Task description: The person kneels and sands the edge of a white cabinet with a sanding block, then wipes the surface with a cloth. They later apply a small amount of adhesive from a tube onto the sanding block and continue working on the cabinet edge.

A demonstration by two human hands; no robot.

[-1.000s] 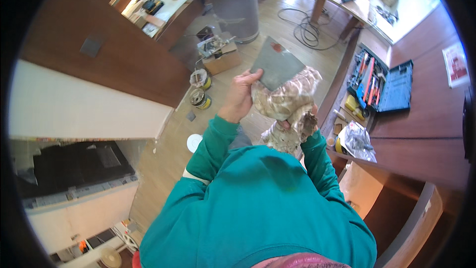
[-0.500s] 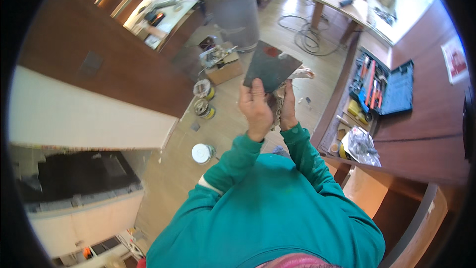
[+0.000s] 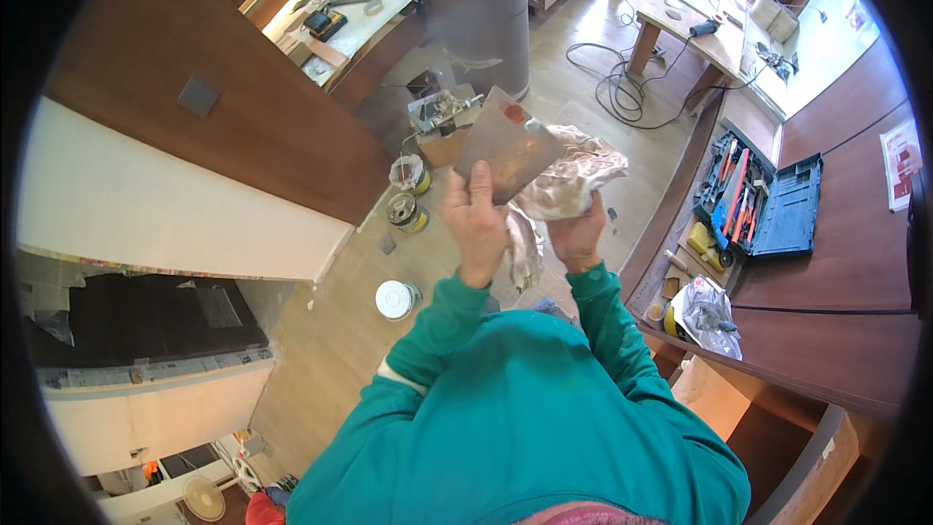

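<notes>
Wiping is in hand: a flat metal trowel blade [image 3: 507,151], stained rusty, is gripped at its lower edge by the left hand [image 3: 474,226], raised at chest height over the floor. A crumpled rag [image 3: 564,180] is clutched in the closed right hand [image 3: 577,238], touching the blade's right edge. The blade should be held steady and the rag pressed flat and drawn along it, fingers kept off its edges.

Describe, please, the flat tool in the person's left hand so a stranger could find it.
Start at the grey round column, then come down to the left hand. It holds a flat metal blade, rust-stained, unlike the crumpled rag beside it.
</notes>
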